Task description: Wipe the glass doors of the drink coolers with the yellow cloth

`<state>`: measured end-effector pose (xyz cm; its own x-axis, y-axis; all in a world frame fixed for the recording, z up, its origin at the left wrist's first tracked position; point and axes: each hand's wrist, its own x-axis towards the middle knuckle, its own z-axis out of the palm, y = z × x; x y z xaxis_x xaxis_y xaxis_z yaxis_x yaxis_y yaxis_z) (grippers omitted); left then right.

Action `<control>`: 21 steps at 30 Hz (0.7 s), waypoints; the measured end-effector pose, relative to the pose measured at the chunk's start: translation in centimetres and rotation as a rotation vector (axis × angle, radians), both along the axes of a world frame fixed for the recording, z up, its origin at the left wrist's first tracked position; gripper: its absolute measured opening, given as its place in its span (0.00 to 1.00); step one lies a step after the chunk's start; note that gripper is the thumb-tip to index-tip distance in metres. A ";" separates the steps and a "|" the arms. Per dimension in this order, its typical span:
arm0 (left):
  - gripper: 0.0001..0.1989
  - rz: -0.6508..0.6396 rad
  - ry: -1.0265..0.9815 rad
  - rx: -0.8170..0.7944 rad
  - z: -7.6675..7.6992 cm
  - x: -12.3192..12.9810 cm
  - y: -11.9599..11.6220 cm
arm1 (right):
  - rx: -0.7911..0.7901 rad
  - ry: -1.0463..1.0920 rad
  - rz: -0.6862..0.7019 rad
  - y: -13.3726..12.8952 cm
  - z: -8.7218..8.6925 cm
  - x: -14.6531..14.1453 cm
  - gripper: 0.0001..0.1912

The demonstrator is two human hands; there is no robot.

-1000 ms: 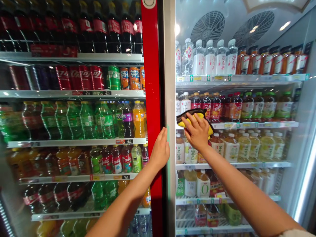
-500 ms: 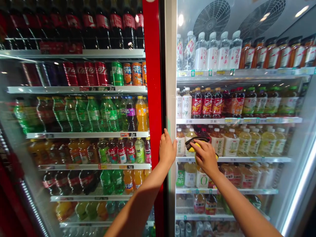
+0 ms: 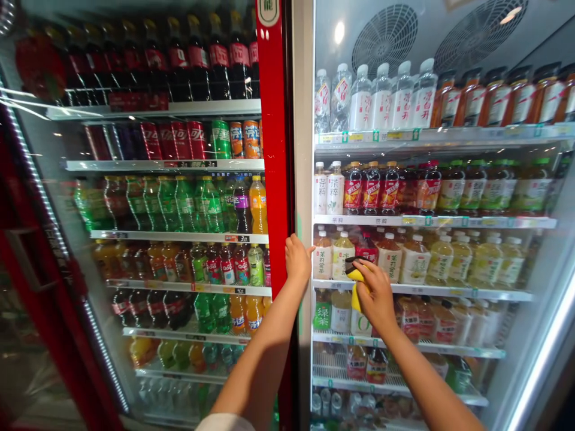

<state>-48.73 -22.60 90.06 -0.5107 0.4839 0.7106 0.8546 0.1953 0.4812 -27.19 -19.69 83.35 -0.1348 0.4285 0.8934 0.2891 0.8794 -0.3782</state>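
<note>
So yeah, right hand has a bunched yellow-and-black cloth pinched in it, up in front of the bottles in the right-hand fridge. Left hand is gripping the pale door frame, just beside the red frame.

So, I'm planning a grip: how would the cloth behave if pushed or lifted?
Probably floppy: the cloth looks bunched under the right hand. Likely light: that hand alone holds it. It would probably crumple rather than roll, given its soft folds.
</note>
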 end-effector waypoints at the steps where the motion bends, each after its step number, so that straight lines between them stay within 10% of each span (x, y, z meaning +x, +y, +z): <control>1: 0.25 0.009 -0.014 -0.016 0.3 0.1 -0.1 | -0.014 0.014 0.008 -0.2 0.0 0.2 0.25; 21: 0.23 -0.156 -0.167 0.037 1.5 -0.1 -3.2 | -0.090 0.170 0.023 -5.7 1.0 0.9 0.22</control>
